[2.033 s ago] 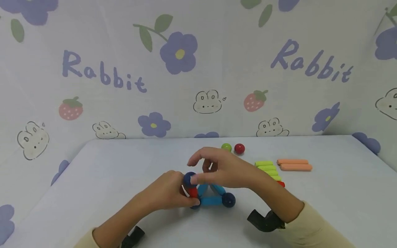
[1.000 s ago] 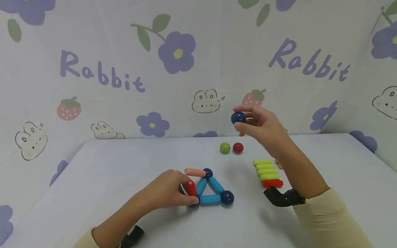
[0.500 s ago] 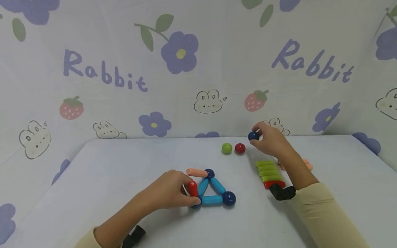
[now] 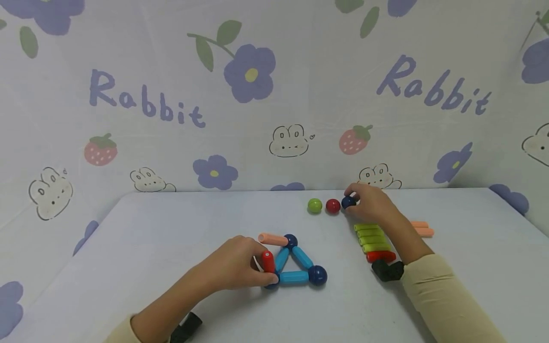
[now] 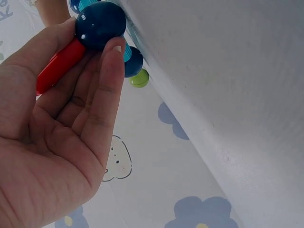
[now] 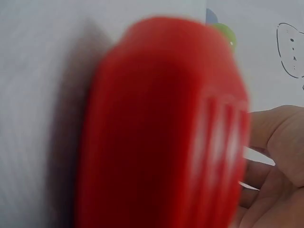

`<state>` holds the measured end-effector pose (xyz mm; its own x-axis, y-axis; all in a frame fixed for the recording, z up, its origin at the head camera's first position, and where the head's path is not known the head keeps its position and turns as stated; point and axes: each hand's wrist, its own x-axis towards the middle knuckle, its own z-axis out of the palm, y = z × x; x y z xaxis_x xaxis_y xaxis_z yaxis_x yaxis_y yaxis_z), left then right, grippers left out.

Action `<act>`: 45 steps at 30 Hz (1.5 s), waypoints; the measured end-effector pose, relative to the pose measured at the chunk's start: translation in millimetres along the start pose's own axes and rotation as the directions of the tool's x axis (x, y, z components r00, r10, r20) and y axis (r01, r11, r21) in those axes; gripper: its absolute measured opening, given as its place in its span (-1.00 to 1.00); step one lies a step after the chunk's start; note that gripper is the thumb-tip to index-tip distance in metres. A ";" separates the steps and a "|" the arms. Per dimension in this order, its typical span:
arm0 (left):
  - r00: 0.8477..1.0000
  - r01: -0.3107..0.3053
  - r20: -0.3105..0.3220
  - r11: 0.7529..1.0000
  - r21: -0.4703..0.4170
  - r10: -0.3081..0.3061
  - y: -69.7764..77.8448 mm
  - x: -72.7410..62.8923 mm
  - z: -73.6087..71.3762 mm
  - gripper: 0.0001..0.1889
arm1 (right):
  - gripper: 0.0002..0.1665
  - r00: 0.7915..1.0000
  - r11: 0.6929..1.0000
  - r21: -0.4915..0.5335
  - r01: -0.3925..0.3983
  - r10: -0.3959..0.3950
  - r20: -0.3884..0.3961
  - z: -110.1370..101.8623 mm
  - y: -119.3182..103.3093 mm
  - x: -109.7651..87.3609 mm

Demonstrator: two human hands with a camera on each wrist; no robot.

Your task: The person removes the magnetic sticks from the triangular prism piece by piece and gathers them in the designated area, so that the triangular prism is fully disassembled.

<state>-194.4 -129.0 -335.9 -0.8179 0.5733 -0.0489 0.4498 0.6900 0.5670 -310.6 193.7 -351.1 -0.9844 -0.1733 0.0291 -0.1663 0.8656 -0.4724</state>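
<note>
My left hand (image 4: 233, 264) pinches the dark blue ball (image 5: 100, 26) at the near left corner of a triangle made of light blue sticks (image 4: 293, 277) and dark blue balls (image 4: 318, 275). A red stick (image 4: 268, 261) rises from that pinched corner, beside the fingers. An orange stick (image 4: 273, 239) extends leftward from the far corner ball (image 4: 290, 241). At the back right, my right hand (image 4: 374, 205) holds a loose dark blue ball (image 4: 349, 203) between thumb and fingers, at the table's far side. Just left of it lies a red ball (image 4: 332, 206).
A green ball (image 4: 315, 206) lies left of the red one. Several yellow-green sticks (image 4: 373, 239) lie in a row, with a red stick (image 4: 381, 256) in front. Orange sticks (image 4: 423, 232) are partly behind the right forearm. A patterned cloth (image 4: 171, 143) hangs behind the white table (image 4: 150, 228).
My right hand has taken the dark blue ball off the red stick's top, carried it back and right, and lowered it beside the red ball. My left hand keeps its place at the corner.
</note>
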 end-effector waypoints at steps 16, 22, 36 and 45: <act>1.000 -0.015 -0.007 1.000 0.004 0.015 -0.3 0.3 -0.3 -0.83 | -0.48 1.000 1.000 0.021 -0.003 0.003 -0.016 -3.0 -3.6 -4.2; 1.000 -0.014 -0.003 1.000 0.014 0.014 -0.4 0.9 0.3 -0.82 | -0.54 0.996 0.998 0.012 0.057 -0.056 -0.064 -12.9 -13.6 -9.0; 0.997 -0.075 -0.007 0.997 -0.028 0.075 -4.6 0.2 -0.3 -0.87 | -0.39 0.740 0.766 0.242 0.596 -0.640 0.204 29.2 -125.7 -55.5; 1.000 -0.007 0.010 0.999 -0.033 0.008 0.6 -0.3 -1.4 -0.82 | -0.81 0.844 0.851 0.127 0.510 -0.523 0.117 -3.4 -97.0 -48.5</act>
<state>-194.4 -129.4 -334.5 -0.8106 0.5831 -0.0530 0.4436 0.6707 0.5945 -247.0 119.8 -303.7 -0.7375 -0.6539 0.1690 -0.6362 0.5885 -0.4989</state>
